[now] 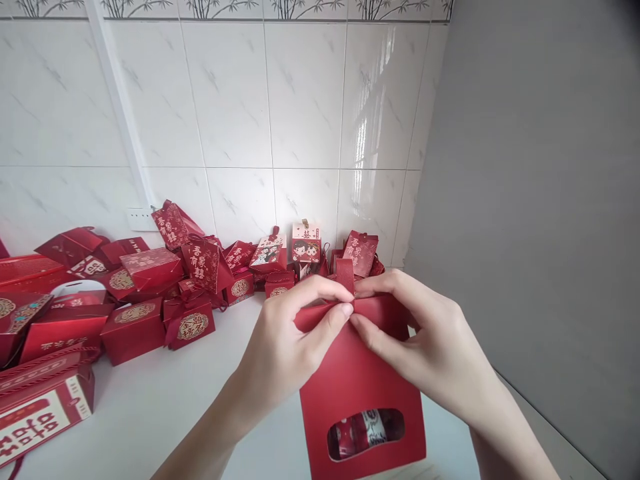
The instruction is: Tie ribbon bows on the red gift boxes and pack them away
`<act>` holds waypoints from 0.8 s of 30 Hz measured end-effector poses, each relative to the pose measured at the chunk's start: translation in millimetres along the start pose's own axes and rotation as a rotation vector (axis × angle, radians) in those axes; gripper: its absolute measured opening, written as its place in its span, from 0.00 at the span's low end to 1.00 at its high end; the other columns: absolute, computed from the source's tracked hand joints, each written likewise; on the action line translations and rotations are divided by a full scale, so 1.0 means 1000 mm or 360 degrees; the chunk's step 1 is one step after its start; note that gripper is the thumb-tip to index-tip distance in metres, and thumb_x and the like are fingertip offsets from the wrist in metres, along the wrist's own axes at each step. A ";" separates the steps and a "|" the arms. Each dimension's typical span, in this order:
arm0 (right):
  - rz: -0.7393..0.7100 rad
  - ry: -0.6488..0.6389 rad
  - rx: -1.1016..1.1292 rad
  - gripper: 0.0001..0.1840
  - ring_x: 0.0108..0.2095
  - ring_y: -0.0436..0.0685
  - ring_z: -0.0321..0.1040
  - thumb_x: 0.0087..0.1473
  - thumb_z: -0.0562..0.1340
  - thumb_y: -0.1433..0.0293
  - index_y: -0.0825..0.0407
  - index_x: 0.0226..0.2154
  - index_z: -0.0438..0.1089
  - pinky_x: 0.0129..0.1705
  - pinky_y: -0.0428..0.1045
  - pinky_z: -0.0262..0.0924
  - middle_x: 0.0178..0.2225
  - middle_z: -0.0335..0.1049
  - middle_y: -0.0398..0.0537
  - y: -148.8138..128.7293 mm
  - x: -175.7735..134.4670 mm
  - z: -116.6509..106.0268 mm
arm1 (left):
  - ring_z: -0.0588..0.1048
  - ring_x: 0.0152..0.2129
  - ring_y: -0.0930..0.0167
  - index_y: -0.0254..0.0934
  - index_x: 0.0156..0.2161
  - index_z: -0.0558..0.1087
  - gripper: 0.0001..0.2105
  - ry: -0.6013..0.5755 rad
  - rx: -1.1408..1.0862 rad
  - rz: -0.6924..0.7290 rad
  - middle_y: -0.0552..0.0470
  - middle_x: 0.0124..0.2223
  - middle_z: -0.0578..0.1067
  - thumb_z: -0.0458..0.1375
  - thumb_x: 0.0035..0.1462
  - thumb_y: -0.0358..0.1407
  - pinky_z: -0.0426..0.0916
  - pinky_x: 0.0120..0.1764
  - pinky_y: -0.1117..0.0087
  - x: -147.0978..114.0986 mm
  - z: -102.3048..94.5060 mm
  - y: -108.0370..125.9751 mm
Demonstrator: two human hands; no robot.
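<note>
A red gift box (361, 373) stands in front of me, with a rounded window low on its face. Through that window show wrapped items (367, 430) in red and white. At the box's top edge, my left hand (300, 333) pinches the rim between thumb and fingers. My right hand (415, 327) pinches the same edge from the other side, its fingertips meeting the left ones near the middle. A red strap (345, 277) rises above the top edge just behind the fingertips. What lies directly between the fingertips is mostly hidden.
Many small red boxes (135, 327) crowd the white table (165, 407) at left and along the tiled wall (305, 100). A larger box with a white panel (45, 413) sits at front left. A grey panel (540, 200) borders the right side. A socket strip (141, 219) is on the wall.
</note>
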State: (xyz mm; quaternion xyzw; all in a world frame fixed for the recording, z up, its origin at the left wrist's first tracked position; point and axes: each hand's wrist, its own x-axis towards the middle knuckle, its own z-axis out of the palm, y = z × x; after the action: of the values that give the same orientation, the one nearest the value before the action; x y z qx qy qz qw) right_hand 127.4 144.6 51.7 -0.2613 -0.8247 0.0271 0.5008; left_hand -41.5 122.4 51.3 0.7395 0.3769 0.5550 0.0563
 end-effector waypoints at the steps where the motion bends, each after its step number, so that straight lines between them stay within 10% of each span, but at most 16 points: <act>1: -0.0033 0.0006 -0.0017 0.07 0.28 0.49 0.66 0.55 0.60 0.72 0.50 0.39 0.67 0.30 0.44 0.65 0.34 0.69 0.44 0.000 0.000 0.000 | 0.75 0.33 0.76 0.44 0.36 0.72 0.05 -0.0028 0.0010 0.0001 0.59 0.35 0.76 0.57 0.57 0.31 0.71 0.36 0.80 -0.001 -0.001 0.001; 24: -0.0509 0.0277 -0.0234 0.09 0.34 0.51 0.70 0.56 0.59 0.77 0.50 0.40 0.67 0.33 0.45 0.68 0.34 0.72 0.46 0.004 0.001 0.004 | 0.76 0.41 0.69 0.44 0.44 0.75 0.12 -0.0012 0.0097 -0.0049 0.55 0.43 0.77 0.58 0.55 0.31 0.74 0.44 0.73 -0.003 -0.009 0.007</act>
State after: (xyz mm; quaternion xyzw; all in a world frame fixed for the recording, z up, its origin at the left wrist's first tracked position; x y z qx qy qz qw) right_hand 125.5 148.8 49.1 -0.1640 -0.8090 -0.1359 0.5478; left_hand -46.3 112.8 55.6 0.7370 0.4046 0.5396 0.0436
